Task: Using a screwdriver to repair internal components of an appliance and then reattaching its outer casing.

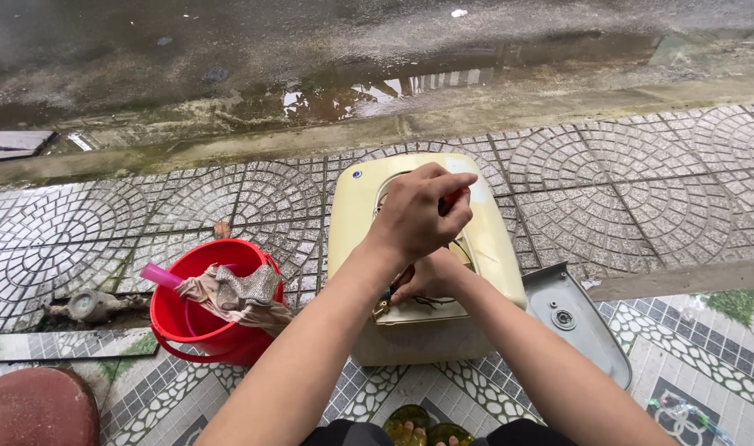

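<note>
Cream appliance casing (493, 248) laid flat on paving, left hand (418, 216) gripping red-handled tool (453, 199) over its opening, right hand (426, 277) steadying inside, grip hidden; red bucket (197, 326) with rag (232, 293) adjacent.

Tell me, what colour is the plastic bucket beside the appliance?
The plastic bucket is red, seen best in the head view.

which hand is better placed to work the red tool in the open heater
Left, probably: the left hand is closed on the red-handled tool above the heater opening; the right hand sits lower, by the wires.
</note>
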